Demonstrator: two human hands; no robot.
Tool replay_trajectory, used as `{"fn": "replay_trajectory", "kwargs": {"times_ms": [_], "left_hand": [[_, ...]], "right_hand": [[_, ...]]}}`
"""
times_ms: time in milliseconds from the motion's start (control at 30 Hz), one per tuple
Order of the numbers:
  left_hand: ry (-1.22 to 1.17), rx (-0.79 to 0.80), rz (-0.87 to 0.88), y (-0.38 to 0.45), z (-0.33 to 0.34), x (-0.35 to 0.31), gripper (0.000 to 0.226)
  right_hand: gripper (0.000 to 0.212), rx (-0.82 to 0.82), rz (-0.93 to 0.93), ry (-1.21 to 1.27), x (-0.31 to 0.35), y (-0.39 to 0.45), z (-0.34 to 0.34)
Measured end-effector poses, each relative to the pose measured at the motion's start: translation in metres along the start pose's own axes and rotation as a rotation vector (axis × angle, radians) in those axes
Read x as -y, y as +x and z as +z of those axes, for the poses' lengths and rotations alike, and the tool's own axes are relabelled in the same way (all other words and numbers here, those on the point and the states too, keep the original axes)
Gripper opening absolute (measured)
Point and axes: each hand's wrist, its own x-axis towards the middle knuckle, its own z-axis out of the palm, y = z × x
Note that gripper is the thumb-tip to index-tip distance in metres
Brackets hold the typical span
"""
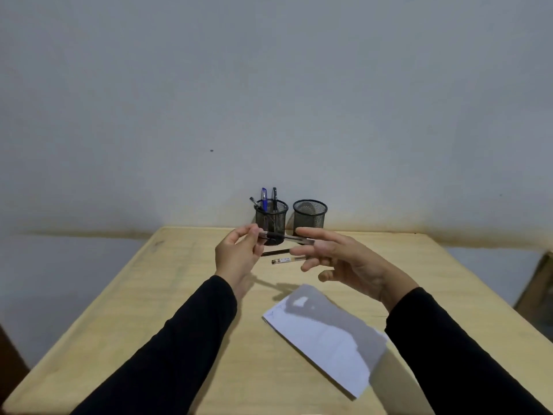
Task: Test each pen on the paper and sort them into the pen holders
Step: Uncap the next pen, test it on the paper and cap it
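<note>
My left hand (239,253) pinches one end of a clear pen with a dark grip (281,236) and holds it level above the table. My right hand (338,259) is at the pen's other end with fingers spread; its index finger and thumb seem to touch the pen's end. Two more pens lie on the table beneath: a dark one (276,251) and a clear one (284,260). The left mesh pen holder (271,218) at the back contains three pens. The right mesh holder (310,215) looks empty. White paper (326,336) lies near my right forearm.
The wooden table (149,310) stands against a pale wall. A brownish object (535,289) sits past the table's right edge.
</note>
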Motion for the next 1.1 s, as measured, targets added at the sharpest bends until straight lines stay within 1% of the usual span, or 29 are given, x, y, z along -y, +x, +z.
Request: {"fn": "replay_trajectory", "kwargs": {"times_ms": [67, 133, 200, 267, 367, 400, 433, 467, 500, 533, 567, 633, 700, 767, 833, 967, 1033, 1100], "left_hand": [[-0.048, 0.009, -0.038, -0.006, 0.0, 0.001, 0.01], [-0.06, 0.037, -0.064, -0.012, 0.003, 0.003, 0.005], [-0.065, 0.06, -0.089, -0.018, 0.006, 0.007, 0.004], [-0.076, 0.069, -0.101, -0.02, 0.008, 0.01, 0.005], [-0.058, 0.048, -0.12, -0.017, 0.012, 0.011, 0.011], [-0.073, 0.012, -0.113, -0.01, 0.008, 0.009, 0.016], [-0.102, -0.058, -0.1, -0.002, 0.0, 0.004, 0.021], [-0.12, -0.147, -0.072, 0.009, -0.013, -0.001, 0.024], [-0.108, -0.243, -0.021, 0.019, -0.029, -0.007, 0.022], [-0.037, -0.319, 0.045, 0.026, -0.044, -0.01, 0.015], [0.077, -0.341, 0.095, 0.026, -0.053, -0.013, 0.01], [0.347, -0.268, 0.127, 0.022, -0.056, -0.004, 0.008], [0.544, -0.165, 0.101, 0.016, -0.049, 0.018, 0.007], [0.732, -0.131, 0.065, 0.012, -0.046, 0.037, 0.01], [0.932, -0.117, 0.083, 0.014, -0.051, 0.05, 0.011], [1.024, -0.076, 0.15, 0.017, -0.054, 0.058, 0.013], [1.058, -0.071, 0.165, 0.021, -0.057, 0.062, 0.013], [1.067, -0.092, 0.178, 0.02, -0.059, 0.063, 0.017]], "right_hand": [[0.05, -0.043, -0.06, 0.08, -0.008, 0.003, 0.008], [0.037, -0.146, -0.114, 0.088, -0.016, 0.009, 0.021], [0.026, -0.285, -0.18, 0.016, -0.023, 0.013, 0.033], [0.02, -0.401, -0.245, -0.047, -0.028, 0.015, 0.041], [0.016, -0.472, -0.327, -0.154, -0.032, 0.014, 0.051], [0.016, -0.499, -0.354, -0.145, -0.032, 0.012, 0.051], [0.015, -0.535, -0.384, -0.101, -0.032, 0.008, 0.047], [0.015, -0.575, -0.408, -0.051, -0.032, 0.003, 0.04], [0.016, -0.606, -0.424, -0.015, -0.032, -0.004, 0.029], [0.017, -0.624, -0.427, 0.003, -0.032, -0.01, 0.018], [0.017, -0.623, -0.411, 0.014, -0.034, -0.016, 0.009], [0.018, -0.57, -0.342, 0.025, -0.041, -0.019, 0.002], [0.019, -0.504, -0.279, 0.041, -0.049, -0.015, 0.006], [0.022, -0.482, -0.234, 0.075, -0.054, -0.011, 0.011], [0.023, -0.486, -0.196, 0.099, -0.059, -0.01, 0.012], [0.019, -0.485, -0.139, 0.111, -0.068, -0.006, 0.009], [0.014, -0.506, -0.116, 0.071, -0.07, -0.003, 0.008], [0.013, -0.527, -0.107, 0.002, -0.071, 0.002, 0.008]]}}
